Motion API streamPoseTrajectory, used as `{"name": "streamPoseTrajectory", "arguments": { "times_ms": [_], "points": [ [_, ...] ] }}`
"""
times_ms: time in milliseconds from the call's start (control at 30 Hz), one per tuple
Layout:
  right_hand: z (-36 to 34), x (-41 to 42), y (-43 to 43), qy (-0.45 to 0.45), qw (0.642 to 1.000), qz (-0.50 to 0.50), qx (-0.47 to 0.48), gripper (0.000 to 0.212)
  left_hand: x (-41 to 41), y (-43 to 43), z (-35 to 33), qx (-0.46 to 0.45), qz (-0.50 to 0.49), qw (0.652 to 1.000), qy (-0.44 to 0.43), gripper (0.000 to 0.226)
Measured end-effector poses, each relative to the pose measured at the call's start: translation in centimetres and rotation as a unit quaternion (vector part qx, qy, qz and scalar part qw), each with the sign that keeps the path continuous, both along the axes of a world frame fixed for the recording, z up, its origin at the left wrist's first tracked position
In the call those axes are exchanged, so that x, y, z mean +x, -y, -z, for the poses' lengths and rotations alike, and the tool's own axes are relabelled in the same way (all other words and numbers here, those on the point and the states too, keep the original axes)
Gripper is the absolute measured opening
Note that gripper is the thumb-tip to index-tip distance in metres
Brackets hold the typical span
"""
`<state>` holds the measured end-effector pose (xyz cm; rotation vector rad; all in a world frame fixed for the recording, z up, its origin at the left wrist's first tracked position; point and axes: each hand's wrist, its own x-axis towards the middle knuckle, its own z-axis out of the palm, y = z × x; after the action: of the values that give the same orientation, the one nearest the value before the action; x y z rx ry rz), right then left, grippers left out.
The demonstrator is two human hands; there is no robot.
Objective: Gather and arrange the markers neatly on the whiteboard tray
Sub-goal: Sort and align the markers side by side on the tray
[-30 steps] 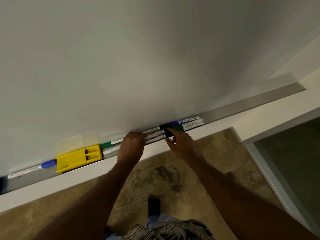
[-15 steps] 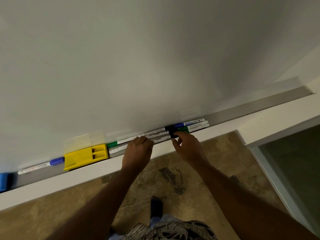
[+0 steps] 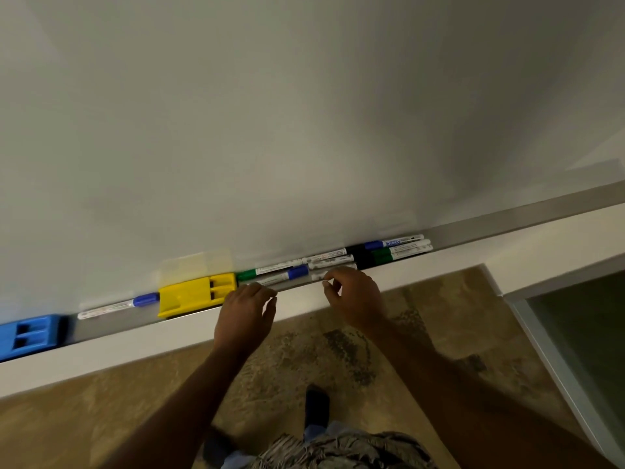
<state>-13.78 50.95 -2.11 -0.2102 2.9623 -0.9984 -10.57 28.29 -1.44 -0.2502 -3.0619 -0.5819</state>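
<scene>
A grey metal tray (image 3: pixel 507 221) runs along the bottom of the whiteboard. Several markers lie lengthwise in its middle: a green-capped marker (image 3: pixel 248 274), a blue-capped marker (image 3: pixel 297 271), white barrels (image 3: pixel 326 259) and black caps (image 3: pixel 358 257). Further right lie a blue marker (image 3: pixel 394 243) and a green marker (image 3: pixel 400 252). A lone blue marker (image 3: pixel 118 304) rests left of the yellow eraser. My left hand (image 3: pixel 247 316) hovers at the tray's front edge, fingers loose and holding nothing. My right hand (image 3: pixel 355 296) has curled fingertips touching the front marker (image 3: pixel 334 275) without gripping it.
A yellow eraser (image 3: pixel 196 294) sits in the tray left of the marker group, and a blue eraser (image 3: pixel 30 335) lies at the far left. A white ledge (image 3: pixel 101 353) runs under the tray. Below are tan floor, my shoe (image 3: pixel 318 406), and a glass panel (image 3: pixel 581 333) at right.
Both hands have lifted off the markers and drawn back to the tray's front edge, uncovering a blue-capped marker. The view has shifted, bringing the blue eraser into sight.
</scene>
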Motion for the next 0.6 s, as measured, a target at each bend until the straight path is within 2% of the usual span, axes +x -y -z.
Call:
{"name": "streamPoseTrajectory", "arguments": {
  "times_ms": [233, 500, 600],
  "points": [
    [0.0, -0.1, 2.4, 0.012, 0.999, -0.048, 0.005, 0.021, -2.6, 1.6, -0.9, -0.056, 0.002, 0.998, -0.041, 0.016],
    [0.4, 0.0, 3.3, 0.050, 0.995, -0.064, 0.055, 0.049, -3.2, 1.6, -0.8, -0.096, 0.041, 0.995, -0.004, 0.011],
    [0.7, -0.1, 3.8, 0.061, 0.992, -0.073, 0.088, 0.053, -3.0, 1.8, -0.7, -0.089, 0.050, 0.995, 0.015, 0.018]
  ]
}}
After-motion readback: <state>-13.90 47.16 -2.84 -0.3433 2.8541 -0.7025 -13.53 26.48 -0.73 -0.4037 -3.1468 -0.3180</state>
